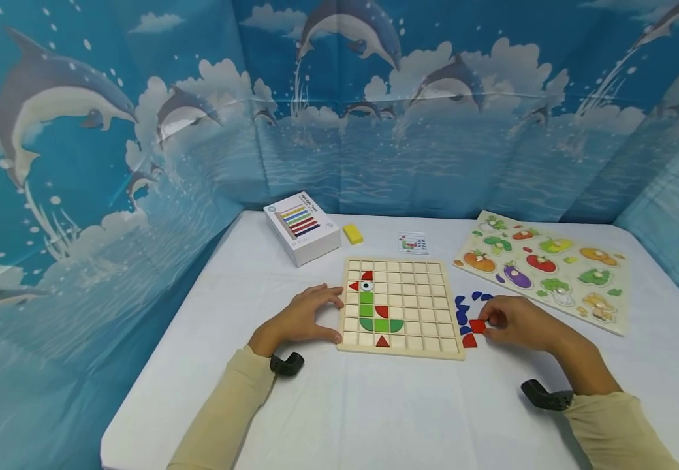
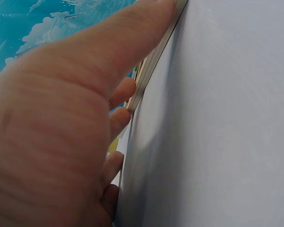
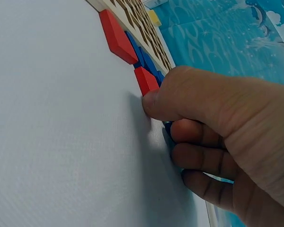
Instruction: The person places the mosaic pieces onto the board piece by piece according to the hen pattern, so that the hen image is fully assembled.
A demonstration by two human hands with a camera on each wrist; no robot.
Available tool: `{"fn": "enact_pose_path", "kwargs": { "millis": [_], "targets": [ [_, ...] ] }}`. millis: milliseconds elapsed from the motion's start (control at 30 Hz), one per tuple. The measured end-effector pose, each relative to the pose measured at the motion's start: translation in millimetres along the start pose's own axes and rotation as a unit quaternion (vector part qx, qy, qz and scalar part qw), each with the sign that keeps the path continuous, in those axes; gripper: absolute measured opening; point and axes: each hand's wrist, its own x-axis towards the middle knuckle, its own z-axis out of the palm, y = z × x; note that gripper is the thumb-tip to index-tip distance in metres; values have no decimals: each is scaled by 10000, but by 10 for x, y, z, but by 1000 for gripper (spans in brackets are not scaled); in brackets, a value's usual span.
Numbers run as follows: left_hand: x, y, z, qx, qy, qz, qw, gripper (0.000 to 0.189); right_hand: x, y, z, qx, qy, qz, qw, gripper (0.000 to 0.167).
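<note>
A square wooden grid board (image 1: 427,313) lies on the table, with red, green and white pieces forming a bird-like figure in its left columns. My left hand (image 1: 304,318) touches the board's left edge with thumb and fingers spread; in the left wrist view the thumb (image 2: 132,33) lies along that edge. To the right of the board, my right hand (image 1: 518,323) pinches a red piece (image 1: 477,326) at its right end. That red piece (image 3: 145,80) shows beside the thumb in the right wrist view. Another red piece (image 1: 469,341) and several blue half-round pieces (image 1: 462,317) lie close by.
Behind the board are a white box (image 1: 316,238), a yellow block (image 1: 352,234) and a small pattern card (image 1: 412,243). A vegetable peg puzzle (image 1: 542,267) lies at the back right. A dolphin-print curtain (image 1: 339,163) hangs behind the white table (image 1: 375,411).
</note>
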Motion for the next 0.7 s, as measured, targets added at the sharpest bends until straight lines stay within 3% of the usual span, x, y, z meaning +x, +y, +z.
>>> {"fn": "enact_pose_path", "kwargs": {
  "millis": [400,700],
  "targets": [
    [-19,12,-1,8,37,-9,10000,59,0,6,-18,-72,53,41,10000,23],
    [-32,31,2,2,-4,-118,9999,60,8,7,-30,-156,574,-277,9978,24]
  ]
}}
